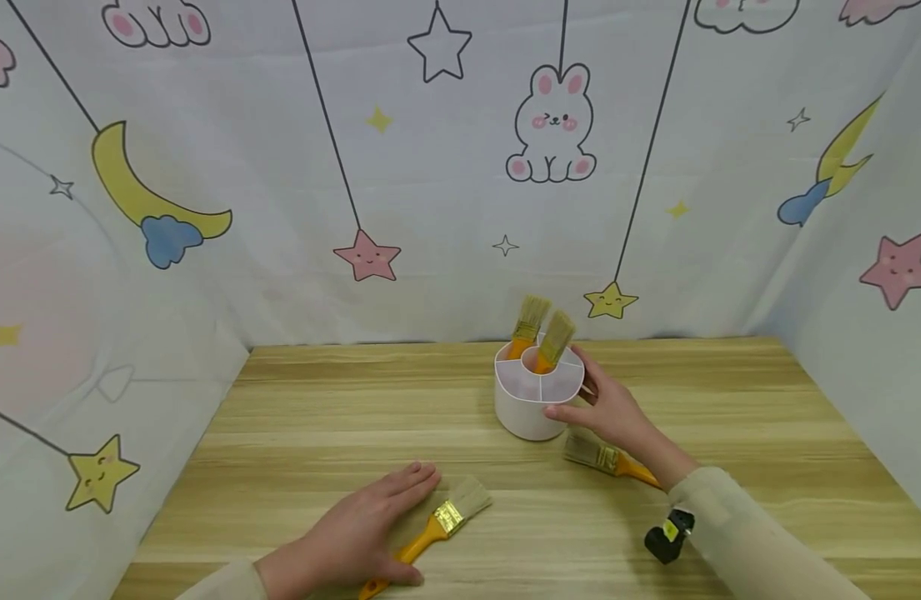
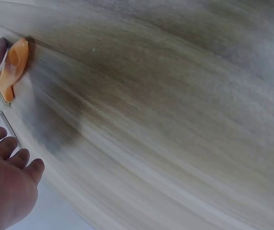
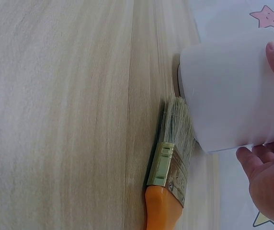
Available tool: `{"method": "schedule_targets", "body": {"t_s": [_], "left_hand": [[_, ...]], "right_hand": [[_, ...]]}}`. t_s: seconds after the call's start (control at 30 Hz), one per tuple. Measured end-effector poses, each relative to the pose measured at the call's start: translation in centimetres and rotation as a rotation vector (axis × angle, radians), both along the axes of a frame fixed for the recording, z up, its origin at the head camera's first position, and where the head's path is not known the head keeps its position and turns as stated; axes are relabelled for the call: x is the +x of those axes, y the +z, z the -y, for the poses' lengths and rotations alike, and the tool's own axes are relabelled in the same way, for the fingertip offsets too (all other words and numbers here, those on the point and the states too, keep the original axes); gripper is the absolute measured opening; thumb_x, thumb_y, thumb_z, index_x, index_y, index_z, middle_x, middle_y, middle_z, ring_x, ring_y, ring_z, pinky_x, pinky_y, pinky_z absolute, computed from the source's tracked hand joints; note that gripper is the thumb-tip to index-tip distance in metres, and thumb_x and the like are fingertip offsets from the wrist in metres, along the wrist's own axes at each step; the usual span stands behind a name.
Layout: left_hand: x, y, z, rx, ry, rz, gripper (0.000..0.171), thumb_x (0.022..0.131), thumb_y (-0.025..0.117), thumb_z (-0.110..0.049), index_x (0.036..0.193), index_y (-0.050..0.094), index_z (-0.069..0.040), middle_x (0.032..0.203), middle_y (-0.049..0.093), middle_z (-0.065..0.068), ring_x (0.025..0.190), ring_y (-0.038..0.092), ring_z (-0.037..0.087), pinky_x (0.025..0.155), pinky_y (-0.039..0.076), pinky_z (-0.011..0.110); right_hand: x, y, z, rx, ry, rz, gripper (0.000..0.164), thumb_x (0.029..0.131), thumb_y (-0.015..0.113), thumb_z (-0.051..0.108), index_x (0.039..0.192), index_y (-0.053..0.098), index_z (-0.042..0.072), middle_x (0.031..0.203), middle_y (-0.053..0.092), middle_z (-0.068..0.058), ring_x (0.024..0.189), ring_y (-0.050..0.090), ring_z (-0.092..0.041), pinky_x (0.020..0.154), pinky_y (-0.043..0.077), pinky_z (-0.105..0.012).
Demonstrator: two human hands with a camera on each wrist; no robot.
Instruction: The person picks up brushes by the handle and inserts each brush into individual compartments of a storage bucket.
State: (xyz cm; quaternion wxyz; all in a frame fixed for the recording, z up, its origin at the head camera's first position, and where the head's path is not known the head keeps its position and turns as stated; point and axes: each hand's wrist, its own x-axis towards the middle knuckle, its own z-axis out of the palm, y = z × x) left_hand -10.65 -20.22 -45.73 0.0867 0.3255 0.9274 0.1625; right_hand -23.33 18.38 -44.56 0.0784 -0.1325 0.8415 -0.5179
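Note:
A white round divided organizer (image 1: 531, 412) stands toward the back of the table, two paintbrushes upright in it with their bristles up. My right hand (image 1: 613, 412) grips its right side, thumb at the front and fingers round behind; the right wrist view shows the thumb on the white wall (image 3: 233, 91). Below that hand lies a paintbrush (image 1: 598, 457) with an orange handle, bristles close to the organizer's base. My left hand (image 1: 355, 529), fingers extended and thumb apart, is over another orange-handled paintbrush (image 1: 430, 533); the thumb overlaps its handle in the head view.
The wood-grain table (image 1: 340, 417) runs back to a white cloth (image 1: 445, 183) printed with stars, moons and rabbits, which also hangs at both sides. A small black device (image 1: 668, 537) is at the right wrist.

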Motion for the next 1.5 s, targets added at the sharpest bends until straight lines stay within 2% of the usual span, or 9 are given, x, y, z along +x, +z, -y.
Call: {"method": "schedule_targets", "body": {"t_s": [0.37, 0.6, 0.73, 1.1, 1.33, 1.5], "left_hand": [[0.0, 0.0, -0.2, -0.007, -0.021, -0.049, 0.104, 0.080, 0.093, -0.051, 0.163, 0.046, -0.011, 0.168, 0.045, 0.005, 0.154, 0.044, 0.028, 0.119, 0.046, 0.052], [-0.3, 0.4, 0.3, 0.006, -0.014, 0.025, 0.095, 0.085, 0.090, -0.045, 0.162, 0.047, -0.010, 0.168, 0.045, 0.006, 0.154, 0.043, 0.028, 0.120, 0.044, 0.053], [-0.5, 0.3, 0.6, 0.023, -0.035, 0.025, 0.089, 0.088, 0.088, -0.045, 0.161, 0.050, -0.010, 0.165, 0.049, 0.007, 0.151, 0.047, 0.030, 0.117, 0.046, 0.054], [-0.8, 0.2, 0.8, 0.014, -0.073, 0.103, 0.075, 0.094, 0.083, -0.039, 0.159, 0.054, -0.016, 0.161, 0.053, 0.001, 0.150, 0.049, 0.025, 0.117, 0.048, 0.053], [-1.0, -0.1, 1.3, 0.028, -0.122, 0.025, 0.069, 0.095, 0.083, -0.034, 0.155, 0.058, -0.012, 0.157, 0.058, 0.004, 0.145, 0.055, 0.027, 0.114, 0.051, 0.052], [-1.2, -0.1, 1.5, 0.054, -0.145, 0.011, 0.059, 0.098, 0.080, -0.030, 0.151, 0.063, -0.013, 0.154, 0.061, 0.003, 0.143, 0.057, 0.024, 0.113, 0.052, 0.050]], "right_hand": [[0.0, -0.2, -0.1, -0.011, -0.003, -0.001, 0.115, 0.091, 0.089, 0.031, 0.173, 0.012, 0.009, 0.173, 0.027, -0.023, 0.157, 0.033, -0.045, 0.122, 0.038, -0.054], [0.0, -0.1, 0.0, 0.000, -0.006, 0.003, 0.115, 0.091, 0.089, 0.032, 0.173, 0.011, 0.009, 0.173, 0.027, -0.024, 0.156, 0.033, -0.045, 0.122, 0.038, -0.053], [0.1, 0.0, 0.0, 0.004, -0.009, 0.011, 0.115, 0.092, 0.088, 0.033, 0.173, 0.011, 0.009, 0.174, 0.026, -0.023, 0.157, 0.032, -0.045, 0.122, 0.038, -0.053], [0.1, 0.0, 0.0, -0.003, -0.002, 0.008, 0.114, 0.092, 0.088, 0.033, 0.173, 0.011, 0.009, 0.174, 0.025, -0.023, 0.157, 0.032, -0.046, 0.122, 0.037, -0.054], [0.1, 0.0, 0.0, -0.004, -0.002, 0.005, 0.114, 0.092, 0.088, 0.033, 0.173, 0.011, 0.009, 0.174, 0.026, -0.023, 0.157, 0.032, -0.046, 0.122, 0.037, -0.054], [0.1, 0.0, 0.0, -0.001, -0.003, 0.011, 0.114, 0.092, 0.088, 0.033, 0.173, 0.011, 0.010, 0.174, 0.026, -0.023, 0.157, 0.032, -0.045, 0.122, 0.037, -0.055]]}}
